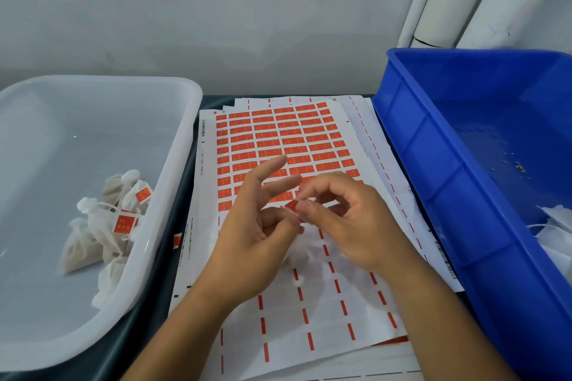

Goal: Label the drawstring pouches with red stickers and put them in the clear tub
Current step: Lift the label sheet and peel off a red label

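While your hands meet over the sheet [278, 139], your right hand [349, 226] pinches a red sticker [291, 205] against the left hand [257, 226], whose upper fingers are spread; the pouch [301, 249] beneath is mostly hidden, and I cannot tell whether the left grips it. Labelled pouches [105, 226] lie in the tub [173, 164].

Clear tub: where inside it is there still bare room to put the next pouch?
The clear tub has bare floor at its far and left parts. Its near right corner is crowded with labelled pouches. Over the sticker sheet, both hands block the middle.
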Tool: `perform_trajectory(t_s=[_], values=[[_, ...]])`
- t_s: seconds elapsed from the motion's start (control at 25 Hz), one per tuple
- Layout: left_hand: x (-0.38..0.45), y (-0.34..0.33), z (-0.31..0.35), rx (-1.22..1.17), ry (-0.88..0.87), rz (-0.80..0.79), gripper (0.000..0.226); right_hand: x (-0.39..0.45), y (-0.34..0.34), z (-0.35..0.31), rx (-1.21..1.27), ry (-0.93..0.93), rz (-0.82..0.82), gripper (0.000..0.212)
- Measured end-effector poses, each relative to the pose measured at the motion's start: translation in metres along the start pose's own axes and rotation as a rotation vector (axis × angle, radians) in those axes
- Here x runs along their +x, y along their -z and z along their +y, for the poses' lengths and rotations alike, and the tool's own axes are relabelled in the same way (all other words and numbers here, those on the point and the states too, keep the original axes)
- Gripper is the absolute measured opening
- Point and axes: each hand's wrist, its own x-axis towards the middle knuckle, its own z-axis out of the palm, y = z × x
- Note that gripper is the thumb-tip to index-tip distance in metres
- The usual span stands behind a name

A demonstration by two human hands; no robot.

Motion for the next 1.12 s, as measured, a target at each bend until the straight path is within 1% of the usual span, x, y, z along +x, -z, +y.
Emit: perform_trajectory(t_s=[0.12,0.2,0.32,0.4,0.44,0.52,0.6,0.76,0.84,0.92,1.0,1.12], values=[[-0.002,-0.002,0.0,0.018,0.047,-0.066,0.073,-0.001,0.001,-0.003,0.075,0.001,0.051,0.01],[-0.003,-0.005,0.0,0.082,0.069,-0.05,0.071,-0.002,0.001,-0.005,0.136,0.0,0.099,0.015],[-0.003,-0.01,0.002,0.157,0.052,0.09,0.059,-0.001,-0.003,-0.006,0.212,-0.032,0.181,0.026],[-0.003,-0.012,0.002,0.208,0.005,0.204,0.048,-0.002,-0.006,-0.007,0.242,-0.058,0.213,0.032],[-0.003,-0.012,0.002,0.271,-0.03,0.249,0.044,-0.002,-0.007,-0.008,0.252,-0.068,0.222,0.035],[-0.002,-0.014,0.002,0.403,-0.113,0.307,0.035,-0.003,-0.008,-0.008,0.274,-0.081,0.232,0.039],[-0.003,-0.015,0.002,0.456,-0.169,0.34,0.026,-0.003,-0.007,-0.008,0.3,-0.087,0.237,0.039],[-0.004,-0.014,-0.002,0.434,-0.19,0.371,0.022,-0.003,-0.007,-0.006,0.288,-0.08,0.227,0.037],[-0.003,-0.013,-0.002,0.428,-0.183,0.387,0.024,-0.002,-0.007,-0.005,0.253,-0.063,0.211,0.038],[-0.002,-0.012,-0.002,0.404,-0.14,0.403,0.018,-0.001,-0.005,-0.004,0.184,-0.046,0.187,0.039],[-0.001,-0.011,-0.002,0.361,-0.079,0.414,0.005,0.0,-0.004,-0.004,0.088,-0.036,0.159,0.038],[0.0,-0.01,-0.002,0.34,-0.048,0.406,0.007,0.001,-0.003,-0.002,0.037,-0.026,0.119,0.029]])
